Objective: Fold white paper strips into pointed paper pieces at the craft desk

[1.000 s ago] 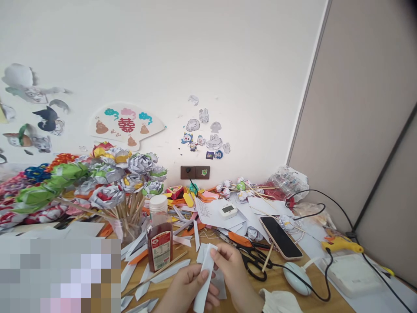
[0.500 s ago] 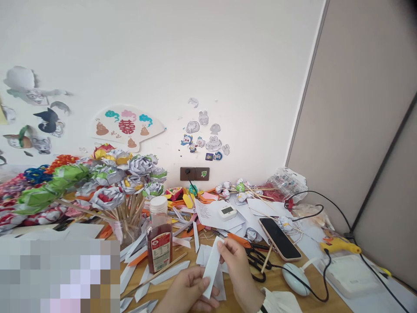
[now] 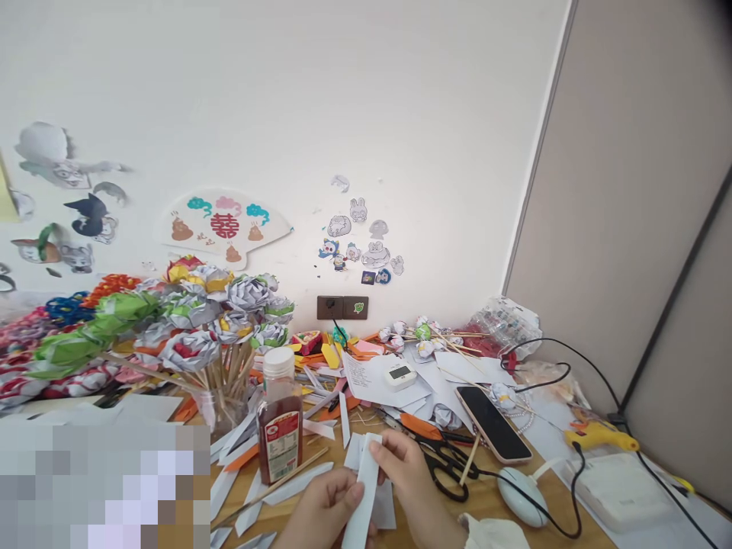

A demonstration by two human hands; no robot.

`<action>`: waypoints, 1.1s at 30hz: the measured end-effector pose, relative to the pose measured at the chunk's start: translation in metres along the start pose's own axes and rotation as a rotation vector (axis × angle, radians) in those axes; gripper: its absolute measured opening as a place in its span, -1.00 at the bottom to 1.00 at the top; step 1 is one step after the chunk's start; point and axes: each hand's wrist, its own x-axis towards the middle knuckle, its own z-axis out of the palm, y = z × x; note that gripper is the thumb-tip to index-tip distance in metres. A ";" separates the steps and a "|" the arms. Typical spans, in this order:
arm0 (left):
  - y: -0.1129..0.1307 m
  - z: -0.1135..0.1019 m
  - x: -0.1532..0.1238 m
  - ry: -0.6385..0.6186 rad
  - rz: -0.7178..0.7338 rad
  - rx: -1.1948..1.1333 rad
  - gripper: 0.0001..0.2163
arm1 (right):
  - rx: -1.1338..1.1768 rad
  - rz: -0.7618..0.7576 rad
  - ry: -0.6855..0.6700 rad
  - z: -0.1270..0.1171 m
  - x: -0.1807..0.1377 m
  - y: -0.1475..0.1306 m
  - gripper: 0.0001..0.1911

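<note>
Both hands hold a narrow white paper strip (image 3: 364,496) low in the middle of the view, above the wooden desk (image 3: 492,499). My left hand (image 3: 323,512) pinches the strip's lower part, thumb on top. Its upper end is gripped by the closed fingers of my right hand (image 3: 409,474). More white paper pieces (image 3: 384,509) lie under the hands. A red sauce bottle (image 3: 279,418) with a white cap stands just left of them, and a wooden stick (image 3: 271,486) lies beside it.
Black scissors (image 3: 449,461), a phone (image 3: 492,433), a pale mouse (image 3: 519,496) and a yellow glue gun (image 3: 600,437) lie to the right. A glass jar of paper flowers (image 3: 220,324) stands at the left. Paper scraps cover the desk's back.
My right hand raised the strip's top end half a second ago, then lowered it again. The strip now stands more upright between both hands. The view shifted slightly.
</note>
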 end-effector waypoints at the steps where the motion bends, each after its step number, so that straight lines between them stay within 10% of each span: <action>1: 0.000 0.001 0.000 0.006 -0.007 -0.007 -0.56 | 0.028 0.023 -0.020 0.001 -0.001 -0.002 -0.70; 33: 0.001 -0.003 0.000 0.103 0.002 0.130 -0.64 | -0.157 -0.002 -0.064 -0.008 0.006 0.011 -0.75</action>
